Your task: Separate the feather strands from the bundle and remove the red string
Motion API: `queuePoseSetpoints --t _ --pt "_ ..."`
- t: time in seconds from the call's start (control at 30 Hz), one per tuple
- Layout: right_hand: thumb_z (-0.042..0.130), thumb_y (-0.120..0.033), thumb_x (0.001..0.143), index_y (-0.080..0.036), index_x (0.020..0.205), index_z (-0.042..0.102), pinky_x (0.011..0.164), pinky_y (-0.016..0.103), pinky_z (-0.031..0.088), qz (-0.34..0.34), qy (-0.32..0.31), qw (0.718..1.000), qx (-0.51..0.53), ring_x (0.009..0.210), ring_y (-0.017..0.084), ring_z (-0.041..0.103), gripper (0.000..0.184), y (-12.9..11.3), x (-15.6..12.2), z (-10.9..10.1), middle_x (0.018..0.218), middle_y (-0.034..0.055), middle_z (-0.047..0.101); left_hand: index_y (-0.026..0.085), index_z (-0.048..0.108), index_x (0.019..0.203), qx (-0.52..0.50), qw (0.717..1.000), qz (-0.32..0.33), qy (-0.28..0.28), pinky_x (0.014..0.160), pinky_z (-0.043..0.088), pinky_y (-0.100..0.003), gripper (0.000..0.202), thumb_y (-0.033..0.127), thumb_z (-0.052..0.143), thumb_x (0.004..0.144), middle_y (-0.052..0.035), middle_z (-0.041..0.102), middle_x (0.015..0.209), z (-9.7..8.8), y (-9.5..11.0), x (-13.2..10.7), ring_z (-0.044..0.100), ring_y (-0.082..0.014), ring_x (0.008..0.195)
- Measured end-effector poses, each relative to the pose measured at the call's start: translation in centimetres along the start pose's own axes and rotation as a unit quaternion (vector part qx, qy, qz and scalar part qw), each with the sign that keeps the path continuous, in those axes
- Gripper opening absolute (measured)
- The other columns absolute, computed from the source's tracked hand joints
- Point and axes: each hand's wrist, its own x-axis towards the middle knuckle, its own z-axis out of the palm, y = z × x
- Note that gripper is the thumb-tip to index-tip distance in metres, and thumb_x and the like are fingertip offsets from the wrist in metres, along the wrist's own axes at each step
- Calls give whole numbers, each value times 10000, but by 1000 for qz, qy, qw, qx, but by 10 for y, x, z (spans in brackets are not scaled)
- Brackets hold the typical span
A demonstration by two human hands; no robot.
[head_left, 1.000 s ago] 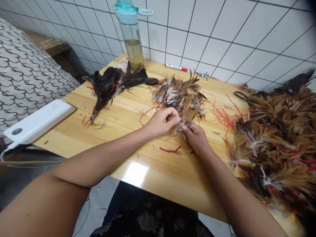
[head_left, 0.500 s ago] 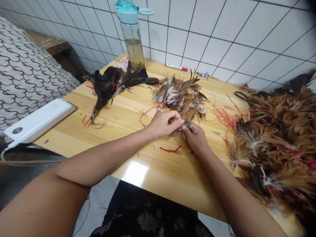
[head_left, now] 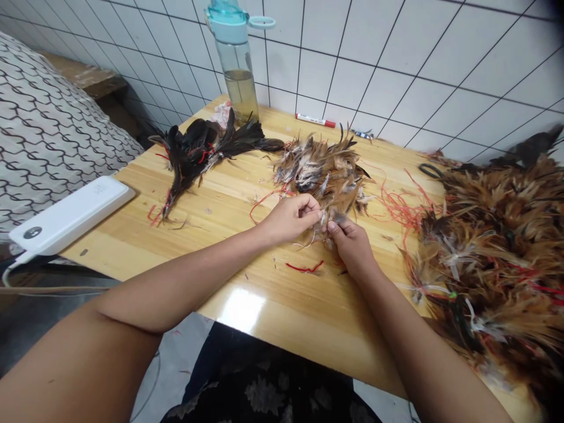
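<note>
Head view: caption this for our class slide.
Left hand pinched beside a right hand holding a feather tuft, at a wooden table with black feathers and a brown feather heap.

We see a honey-yellow, grained surface [head_left: 211,241] and white tiles [head_left: 321,35] crossed by black lines. We find black feathers [head_left: 189,147], a mottled brown, grey and white feather pile [head_left: 321,167], rust-brown feathers [head_left: 497,205], orange-red strings [head_left: 399,205], a turquoise-lidded bottle [head_left: 240,76], a white-and-red marker [head_left: 314,120], a white, dark-dialled device [head_left: 83,205], white fabric [head_left: 53,111] patterned in dark wavy lines, and our black clothing [head_left: 264,390] with grey blotches.
</note>
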Motion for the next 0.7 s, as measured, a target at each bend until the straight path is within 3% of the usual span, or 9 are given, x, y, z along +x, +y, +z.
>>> queuePoseSetpoints --t 0.13,0.27,0.5,0.7 --pt "526 -429 813 -191 728 638 667 293 436 23 8 999 35 710 177 560 277 -1 0 1 735 34 648 141 566 742 -14 999 -32 -3 539 312 -201 149 283 602 767 36 515 602 1 -1 0 426 -72 557" --pt "528 -376 802 -198 705 638 694 307 440 -4 6 1000 -7 716 182 563 231 -4 0 1 724 32 642 133 607 727 -9 999 -45 -2 555 319 -205 133 261 619 757 22 567 626 2 -5 1 440 -72 573" --pt "524 -405 809 -209 684 620 629 291 436 -6 0 1000 -5 701 186 561 252 -4 -1 1 654 21 607 121 577 759 -161 980 -104 -54 524 382 -186 133 183 686 716 23 586 621 4 -7 2 494 -49 518" --pt "522 -385 812 -205 693 636 661 296 445 -13 -4 1000 -11 704 179 568 244 -3 0 1 709 31 641 120 568 751 -163 979 -107 -63 516 416 -178 92 112 656 725 26 594 601 4 -4 1 530 -50 496"
